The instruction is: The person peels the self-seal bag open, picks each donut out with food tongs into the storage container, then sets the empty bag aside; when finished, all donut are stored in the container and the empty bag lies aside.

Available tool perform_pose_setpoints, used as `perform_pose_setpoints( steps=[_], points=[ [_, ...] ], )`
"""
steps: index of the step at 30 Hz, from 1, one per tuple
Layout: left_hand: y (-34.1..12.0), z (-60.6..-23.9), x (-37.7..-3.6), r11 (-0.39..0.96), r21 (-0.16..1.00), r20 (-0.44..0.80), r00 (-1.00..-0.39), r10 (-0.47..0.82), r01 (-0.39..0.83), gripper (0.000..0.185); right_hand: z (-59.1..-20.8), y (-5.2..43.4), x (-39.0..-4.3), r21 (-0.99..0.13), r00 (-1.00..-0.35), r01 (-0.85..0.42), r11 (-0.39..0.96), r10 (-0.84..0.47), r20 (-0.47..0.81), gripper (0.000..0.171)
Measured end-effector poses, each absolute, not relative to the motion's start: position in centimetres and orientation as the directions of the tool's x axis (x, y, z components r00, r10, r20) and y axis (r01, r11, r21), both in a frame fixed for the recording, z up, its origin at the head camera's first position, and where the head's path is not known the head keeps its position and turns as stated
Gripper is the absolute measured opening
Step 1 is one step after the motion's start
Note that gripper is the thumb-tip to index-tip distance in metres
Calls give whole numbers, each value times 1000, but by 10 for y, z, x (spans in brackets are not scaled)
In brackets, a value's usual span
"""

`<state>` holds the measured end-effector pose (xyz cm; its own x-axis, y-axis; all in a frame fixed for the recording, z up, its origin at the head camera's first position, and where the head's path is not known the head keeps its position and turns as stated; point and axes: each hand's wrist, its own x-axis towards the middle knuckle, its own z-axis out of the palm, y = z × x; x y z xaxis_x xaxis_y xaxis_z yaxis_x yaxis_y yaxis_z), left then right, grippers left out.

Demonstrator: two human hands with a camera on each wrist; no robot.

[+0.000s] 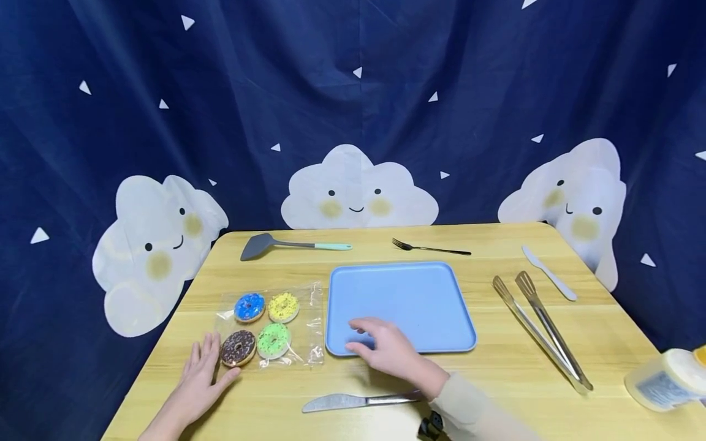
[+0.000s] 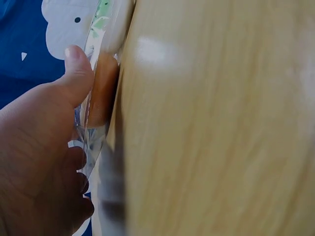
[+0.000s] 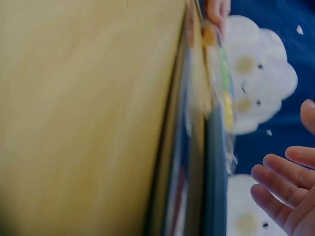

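While left hand flat against the bag of 4 donuts, right hand relaxed over tray.

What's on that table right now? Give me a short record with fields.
left hand: flat on the table, thumb against the donut bag
right hand: fingers relaxed over the near left corner of the blue tray
donuts: four in the bag, blue, yellow, brown, green
tray: nothing on it
near edge: table knife
far edge: spatula, fork
right side: tongs, white knife, tape roll
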<state>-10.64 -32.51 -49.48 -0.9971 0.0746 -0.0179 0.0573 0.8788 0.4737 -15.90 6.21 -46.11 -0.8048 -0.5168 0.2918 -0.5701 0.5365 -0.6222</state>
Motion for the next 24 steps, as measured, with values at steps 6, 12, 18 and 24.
perform_pose_setpoints(
  steps=[6, 12, 18, 24],
  points=[
    [-326, -498, -110, 871, 489, -64, -995, 83, 41, 94, -465, 29, -159, -639, -806, -540, 548, -555, 207, 42],
    [-328, -499, -110, 877, 476, -43, -994, 98, 66, 94, -464, 4, -157, -592, -805, -551, 589, -562, 190, 38],
    [-326, -496, -108, 890, 454, -65, -994, 83, 45, 93, -471, -17, -157, -530, -805, -560, 637, -570, 167, 40],
    [-324, -493, -102, 897, 440, -70, -994, 80, 41, 94, -479, -25, -156, -517, -817, -545, 660, -557, 149, 44]
  ],
)
